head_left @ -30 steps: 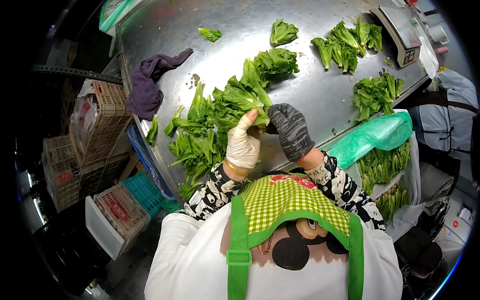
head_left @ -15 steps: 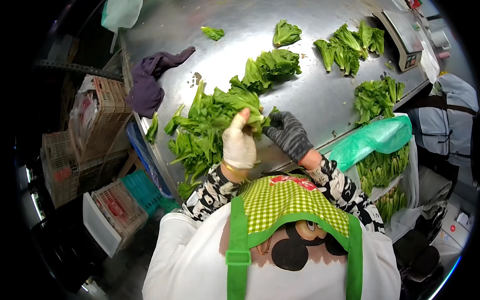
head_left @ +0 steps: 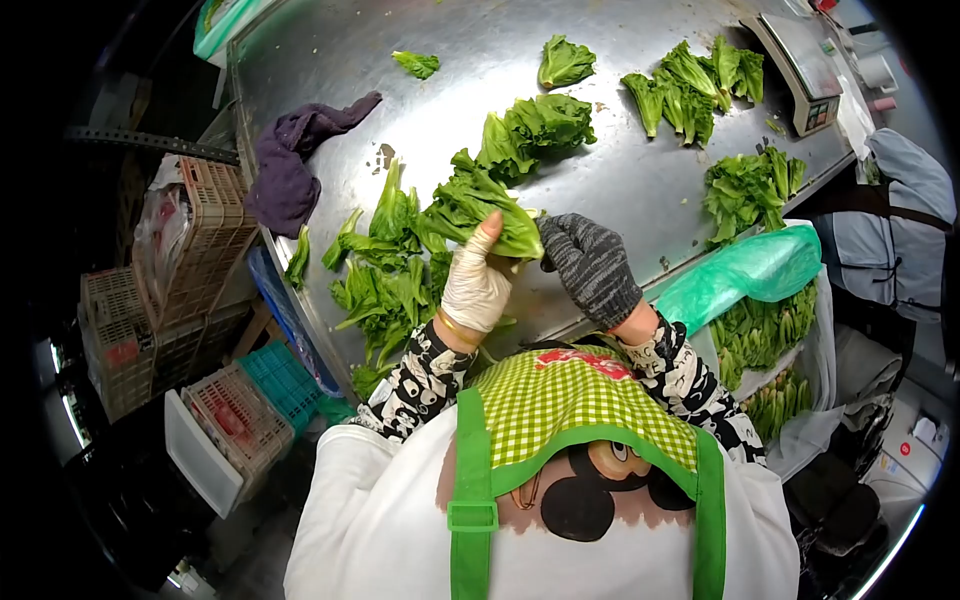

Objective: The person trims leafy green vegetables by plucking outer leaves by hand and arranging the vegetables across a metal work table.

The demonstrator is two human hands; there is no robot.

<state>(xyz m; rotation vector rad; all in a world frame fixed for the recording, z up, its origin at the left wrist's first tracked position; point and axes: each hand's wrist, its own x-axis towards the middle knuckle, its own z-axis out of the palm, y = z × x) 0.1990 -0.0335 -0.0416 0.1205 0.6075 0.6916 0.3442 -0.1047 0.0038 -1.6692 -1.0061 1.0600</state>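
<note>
My left hand [head_left: 478, 284], in a thin white glove, grips a head of lettuce [head_left: 485, 215] with the thumb on top. The leaves point to the upper left and the pale stem end faces right. At that stem end is my right hand [head_left: 592, 268], in a dark grey knit glove, its fingers curled. What it pinches is hidden by the fingers. Loose lettuce leaves [head_left: 385, 295] lie piled left of my left hand. Just beyond the held head, more lettuce [head_left: 540, 135] rests on the metal table [head_left: 450, 95].
Lettuce heads [head_left: 690, 90] lie at the far right near a scale [head_left: 800, 75], with another bunch [head_left: 748, 195] at the right edge. A lined container of greens [head_left: 765, 335] with green plastic [head_left: 745, 275] stands right. A purple cloth [head_left: 290, 170] and stacked crates [head_left: 205, 220] are left.
The lettuce in my left hand has turned so its stem end points more to the right, and its leaves look more compact. My right hand has rotated slightly at the stem end.
</note>
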